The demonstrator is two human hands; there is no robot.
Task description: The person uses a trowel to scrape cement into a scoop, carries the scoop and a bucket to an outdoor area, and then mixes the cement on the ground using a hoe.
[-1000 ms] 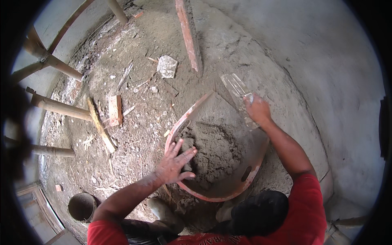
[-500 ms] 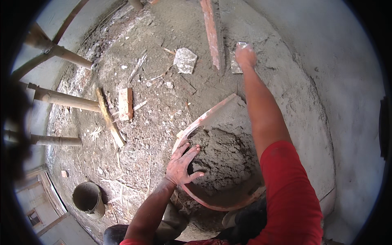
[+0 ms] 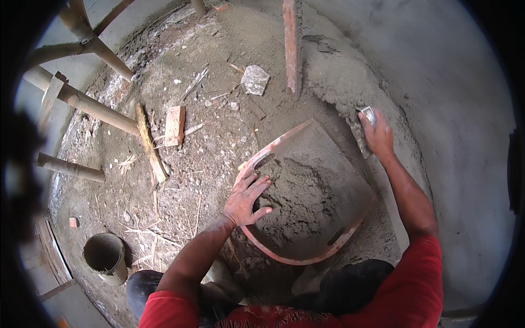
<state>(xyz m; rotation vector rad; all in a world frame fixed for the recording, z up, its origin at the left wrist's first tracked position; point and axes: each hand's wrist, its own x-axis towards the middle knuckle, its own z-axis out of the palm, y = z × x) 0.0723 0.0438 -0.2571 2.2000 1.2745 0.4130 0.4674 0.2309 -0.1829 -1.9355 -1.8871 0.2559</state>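
A red-rimmed mortar pan (image 3: 290, 257) lies on the ground in front of me, with a heap of grey mortar (image 3: 301, 199) in it. My left hand (image 3: 247, 195) rests flat on the pan's left rim, fingers spread, touching the mortar's edge. My right hand (image 3: 377, 134) is stretched forward to the base of the plastered wall and grips a small metal trowel (image 3: 367, 113), pressed against a band of wet mortar (image 3: 339, 82) along the wall's foot.
A long reddish wooden batten (image 3: 292, 44) stands against the wall ahead. A stone chunk (image 3: 255, 80), a brick (image 3: 175, 124) and a wood strip (image 3: 150, 145) lie on the dirt floor. Bamboo poles (image 3: 82, 101) slant in at left. A dirty bucket (image 3: 104, 256) sits lower left.
My right hand has come back down from the far end of the batten to the wall's foot beside the pan. My left hand stays on the pan's rim.
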